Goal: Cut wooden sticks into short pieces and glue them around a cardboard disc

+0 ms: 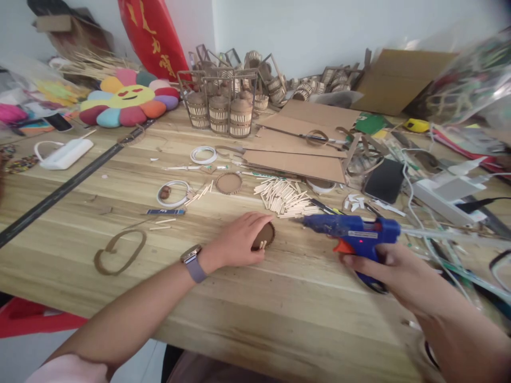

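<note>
My left hand [241, 239], with a watch on its wrist, is closed around the left side of a round brown cardboard disc [266, 234] with a raised rim. A couple of short pale sticks [262, 244] stand at the disc's near edge, by my fingertips. To the right, my right hand [383, 266] grips a blue glue gun [355, 229] with an orange trigger and a small red light. Its nozzle points left, apart from the disc. Beyond the disc lies a pile of short wooden sticks [283, 197]. A second round disc [229, 183] rests farther back.
Small lidded bamboo buckets [219, 111] in carrying frames stand at the back. Cardboard sheets [295, 162] lie before them. On the right are a phone [384, 181], a white power strip [449, 197] and cables. A strip loop [120, 252] and tape rolls [174, 193] are left.
</note>
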### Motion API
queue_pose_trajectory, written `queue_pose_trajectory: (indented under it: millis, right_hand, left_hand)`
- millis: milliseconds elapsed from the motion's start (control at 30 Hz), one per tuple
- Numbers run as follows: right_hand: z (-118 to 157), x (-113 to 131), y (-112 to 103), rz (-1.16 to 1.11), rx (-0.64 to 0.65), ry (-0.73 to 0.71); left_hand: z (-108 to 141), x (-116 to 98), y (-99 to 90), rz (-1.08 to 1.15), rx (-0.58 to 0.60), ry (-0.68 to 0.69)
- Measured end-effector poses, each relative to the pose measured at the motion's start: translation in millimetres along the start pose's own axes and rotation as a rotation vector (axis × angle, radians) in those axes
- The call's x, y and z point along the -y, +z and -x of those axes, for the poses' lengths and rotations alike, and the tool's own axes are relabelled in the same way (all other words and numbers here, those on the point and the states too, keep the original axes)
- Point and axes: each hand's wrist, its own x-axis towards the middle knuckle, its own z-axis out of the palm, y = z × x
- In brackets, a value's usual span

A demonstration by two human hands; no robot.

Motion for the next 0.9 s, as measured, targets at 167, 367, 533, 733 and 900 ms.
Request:
queue_pose_trajectory:
  millis: [167,367,533,733,900]
  right_hand:
    - [-11,-21,28,-0.349,0.181,0.132]
    - [-8,-30,34,0.046,0.207,-0.105]
    - [-1,-22,42,0.228,0.204,-0.228]
    - [2,-18,49,0.288,0.198,-0.359]
    - [0,-23,51,0.313,0.206,-0.401]
  left_hand:
    - [1,0,-0.1,0.021,0.006,-0.010]
    - [0,0,-1.3,0.041,0.009,-0.004]
    - [1,1,0.5,0.025,0.003,0.015]
    - [1,2,0.5,0.029,-0.012,0.019]
    - [1,2,0.5,0.028,-0.010,0.012]
